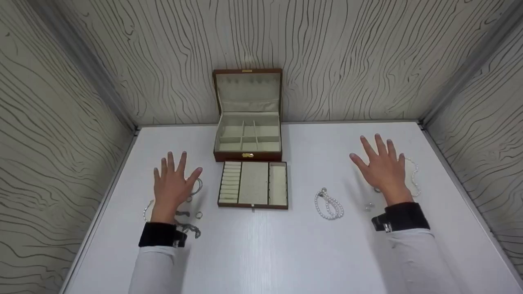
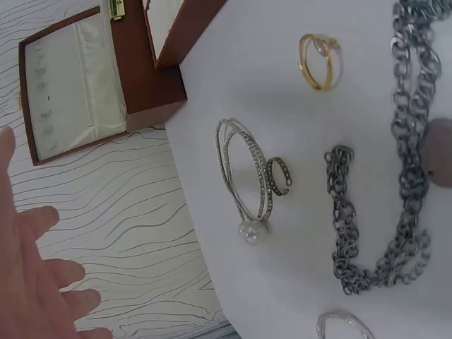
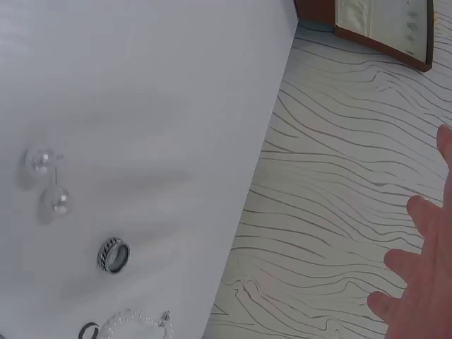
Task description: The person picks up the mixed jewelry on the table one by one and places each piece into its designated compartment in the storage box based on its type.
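Note:
My left hand (image 1: 171,183) is held over the left side of the table, fingers spread, holding nothing. Around it lie a grey chain (image 2: 342,233), a thin bangle with pearls (image 2: 253,232), a small patterned ring (image 2: 285,171) and a gold ring (image 2: 323,46). On the right, my right hand (image 1: 384,173) also has its fingers spread and holds nothing. Near it are pearl earrings (image 3: 58,203), a dark silver ring (image 3: 106,256) and a beaded strand (image 1: 415,185), partly hidden by the hand.
A brown jewelry box (image 1: 229,157) with its lid raised stands at the back, showing several compartments. Before it lies a tray (image 1: 254,181) with ring rolls at its left. A pearl strand (image 1: 336,210) rests right of the tray. Patterned walls (image 1: 327,61) enclose the white table (image 1: 253,253).

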The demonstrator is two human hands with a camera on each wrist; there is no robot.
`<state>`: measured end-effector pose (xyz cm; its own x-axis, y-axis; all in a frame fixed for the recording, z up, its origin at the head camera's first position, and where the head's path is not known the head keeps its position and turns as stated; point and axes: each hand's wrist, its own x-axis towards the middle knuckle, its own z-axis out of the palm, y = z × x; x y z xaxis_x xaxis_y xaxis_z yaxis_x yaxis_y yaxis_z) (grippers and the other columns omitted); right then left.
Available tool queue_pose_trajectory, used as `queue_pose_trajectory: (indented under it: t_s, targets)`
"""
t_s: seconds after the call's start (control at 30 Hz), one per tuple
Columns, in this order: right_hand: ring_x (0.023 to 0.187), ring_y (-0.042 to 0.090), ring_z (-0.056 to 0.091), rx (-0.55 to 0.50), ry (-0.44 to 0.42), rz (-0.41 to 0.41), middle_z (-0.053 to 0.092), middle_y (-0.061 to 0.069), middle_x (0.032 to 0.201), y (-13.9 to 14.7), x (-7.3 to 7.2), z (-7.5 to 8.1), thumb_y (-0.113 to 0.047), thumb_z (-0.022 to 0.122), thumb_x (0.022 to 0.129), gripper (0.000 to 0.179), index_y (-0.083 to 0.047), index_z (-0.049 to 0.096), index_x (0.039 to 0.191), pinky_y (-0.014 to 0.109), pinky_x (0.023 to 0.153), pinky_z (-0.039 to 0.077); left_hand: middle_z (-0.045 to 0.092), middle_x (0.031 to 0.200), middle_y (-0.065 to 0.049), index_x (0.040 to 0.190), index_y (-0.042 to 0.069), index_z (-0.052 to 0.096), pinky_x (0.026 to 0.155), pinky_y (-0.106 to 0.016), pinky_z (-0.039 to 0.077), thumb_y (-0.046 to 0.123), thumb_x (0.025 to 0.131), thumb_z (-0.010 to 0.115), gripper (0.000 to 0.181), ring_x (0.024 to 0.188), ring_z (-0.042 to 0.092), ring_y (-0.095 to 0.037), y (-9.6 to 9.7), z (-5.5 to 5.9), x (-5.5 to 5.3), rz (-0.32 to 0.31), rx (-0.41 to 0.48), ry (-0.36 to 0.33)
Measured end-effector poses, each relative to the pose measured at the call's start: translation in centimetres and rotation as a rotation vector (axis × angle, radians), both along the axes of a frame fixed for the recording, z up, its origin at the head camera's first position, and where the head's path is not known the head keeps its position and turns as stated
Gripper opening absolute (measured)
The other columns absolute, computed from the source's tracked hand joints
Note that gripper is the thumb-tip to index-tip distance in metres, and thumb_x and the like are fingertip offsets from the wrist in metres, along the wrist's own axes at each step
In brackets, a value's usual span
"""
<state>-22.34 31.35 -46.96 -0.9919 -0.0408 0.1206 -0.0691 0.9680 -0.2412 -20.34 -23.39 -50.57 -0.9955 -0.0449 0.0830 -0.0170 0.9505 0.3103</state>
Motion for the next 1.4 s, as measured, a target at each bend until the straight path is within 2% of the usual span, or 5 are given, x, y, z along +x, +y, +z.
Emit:
queue_pose_trajectory:
  t_s: [0.3, 0.67, 1.03, 1.27, 1.4]
  targets:
    - [0.142, 0.05, 0.013, -0.081, -0.088, 0.092, 0.013, 0.028, 0.157, -4.1, 0.6, -2.0, -0.059, 0.038, 0.099, 0.074, -0.009, 0.031, 0.153, 0.07, 0.106, 0.017, 0.015, 0.155, -0.032, 0.155, -0.002, 0.011, 0.101, -0.058, 0.038, 0.069, 0.094, 0.037, 0.097, 0.131, 0.038, -0.049, 1.9, -1.2, 0.9, 0.018, 0.155, -0.029]
    - [0.141, 0.046, 0.021, -0.226, -0.198, 0.172, 0.014, 0.024, 0.158, -9.3, 2.2, -4.8, -0.041, 0.054, 0.1, 0.066, -0.01, 0.031, 0.153, 0.065, 0.103, 0.032, 0.021, 0.154, -0.032, 0.155, -0.002, 0.007, 0.103, -0.058, 0.036, 0.062, 0.098, 0.04, 0.092, 0.134, 0.034, -0.047, 6.0, -2.6, 2.4, 0.03, 0.362, -0.117]
    - [0.14, 0.041, 0.027, -0.337, -0.278, 0.271, 0.024, 0.024, 0.156, -13.7, 3.8, -7.3, -0.028, 0.062, 0.097, 0.066, -0.003, 0.033, 0.152, 0.055, 0.11, 0.03, 0.039, 0.141, -0.036, 0.149, -0.012, 0.021, 0.103, -0.055, 0.038, 0.033, 0.104, 0.042, 0.067, 0.127, 0.043, -0.047, 8.6, -4.2, 3.3, -0.019, 0.336, -0.163]
    - [0.13, 0.04, 0.045, -0.559, -0.375, 0.286, 0.039, 0.027, 0.147, -15.2, 4.1, -8.2, -0.023, 0.062, 0.097, 0.072, 0.001, 0.024, 0.153, 0.051, 0.107, 0.035, 0.046, 0.137, -0.035, 0.148, -0.014, 0.025, 0.102, -0.054, 0.039, 0.03, 0.103, 0.045, 0.065, 0.124, 0.047, -0.047, 9.6, -5.0, 3.5, -0.059, 0.316, -0.193]
    - [0.125, 0.041, 0.05, -0.616, -0.419, 0.304, 0.045, 0.028, 0.142, -15.7, 4.2, -8.3, -0.023, 0.062, 0.097, 0.073, 0.003, 0.023, 0.153, 0.051, 0.105, 0.038, 0.049, 0.134, -0.034, 0.147, -0.014, 0.027, 0.101, -0.054, 0.04, 0.029, 0.102, 0.046, 0.065, 0.122, 0.049, -0.046, 10.1, -5.2, 3.5, -0.065, 0.281, -0.177]
